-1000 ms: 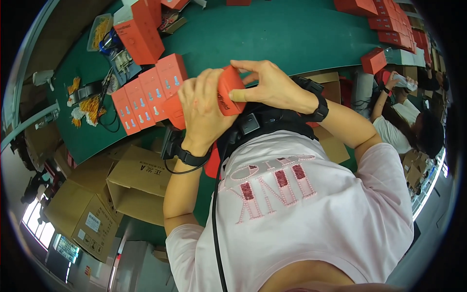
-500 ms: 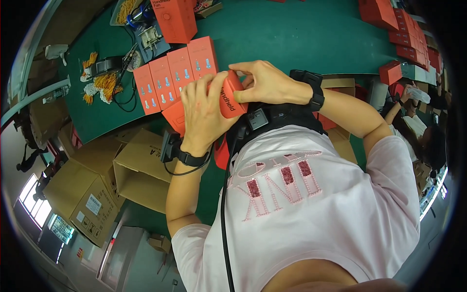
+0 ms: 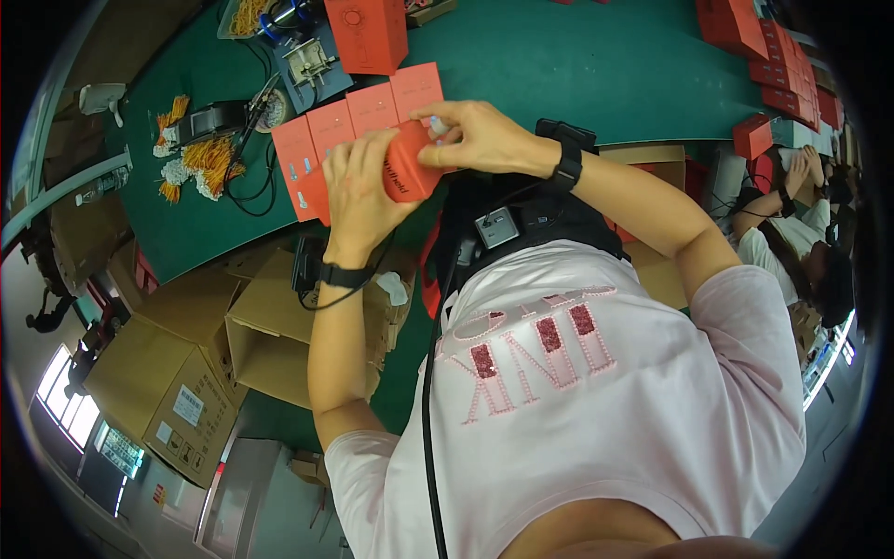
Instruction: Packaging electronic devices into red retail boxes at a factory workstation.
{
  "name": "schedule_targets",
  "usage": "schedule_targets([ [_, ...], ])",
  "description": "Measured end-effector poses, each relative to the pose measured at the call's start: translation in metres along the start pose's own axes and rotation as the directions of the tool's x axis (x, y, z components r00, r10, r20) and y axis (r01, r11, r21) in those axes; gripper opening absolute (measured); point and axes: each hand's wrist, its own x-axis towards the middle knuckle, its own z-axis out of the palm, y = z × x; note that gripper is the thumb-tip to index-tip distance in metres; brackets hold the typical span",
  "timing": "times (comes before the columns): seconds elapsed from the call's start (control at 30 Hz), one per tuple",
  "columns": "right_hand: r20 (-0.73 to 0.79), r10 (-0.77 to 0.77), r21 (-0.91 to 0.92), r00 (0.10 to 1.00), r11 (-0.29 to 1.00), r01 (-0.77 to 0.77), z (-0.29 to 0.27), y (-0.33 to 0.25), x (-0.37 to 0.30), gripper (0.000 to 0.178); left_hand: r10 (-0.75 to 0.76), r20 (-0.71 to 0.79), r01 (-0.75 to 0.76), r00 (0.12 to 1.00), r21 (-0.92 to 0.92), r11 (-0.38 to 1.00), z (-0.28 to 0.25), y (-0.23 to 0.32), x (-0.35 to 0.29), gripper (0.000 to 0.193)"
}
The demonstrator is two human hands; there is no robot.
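Note:
My left hand (image 3: 358, 191) is wrapped round a red carton (image 3: 410, 166) with dark lettering, holding it tilted over the table's near edge. At the carton's right end is my right hand (image 3: 484, 140), its thumb against the cardboard and its index finger curved above. Whether the end flap is open or closed is hard to tell. Just behind my hands stands a row of similar red cartons (image 3: 371, 107), printed with small blue-and-white fan pictures. Under my left hand, part of another red carton (image 3: 315, 197) shows; my fingers hide the rest.
A larger red box (image 3: 366, 37) stands behind the row, beside a metal fixture (image 3: 310, 65). Bundled orange cables (image 3: 212, 166) lie left on the green table (image 3: 559, 74). Open brown cartons (image 3: 279, 326) stand below left. Red cartons (image 3: 780, 70) are stacked far right, near another person (image 3: 792, 219).
The held carton has moved up and left with both hands and its end has turned more into view. The view of the row and larger box has shifted slightly right.

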Motion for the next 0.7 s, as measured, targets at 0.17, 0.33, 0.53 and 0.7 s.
schedule_targets([
  [0.17,-0.023,-0.053,-0.018,0.998,0.998,0.053,0.011,0.014,0.030,0.076,0.000,0.066,-0.006,0.998,0.095,0.995,0.001,-0.027,0.012,0.079],
  [0.33,0.022,0.067,0.040,0.998,0.997,-0.068,0.009,0.010,0.040,0.079,-0.023,0.099,0.017,0.995,0.064,0.998,0.003,-0.034,0.018,0.086],
  [0.53,0.052,0.042,0.017,0.998,0.999,-0.043,0.014,0.008,0.043,0.082,-0.009,0.128,0.003,0.992,0.043,0.999,0.007,-0.037,0.024,0.093],
  [0.7,0.187,0.192,0.343,0.963,0.906,-0.247,0.016,0.015,0.039,0.077,-0.019,0.223,0.005,0.975,0.062,0.998,0.012,-0.034,0.030,0.092],
])
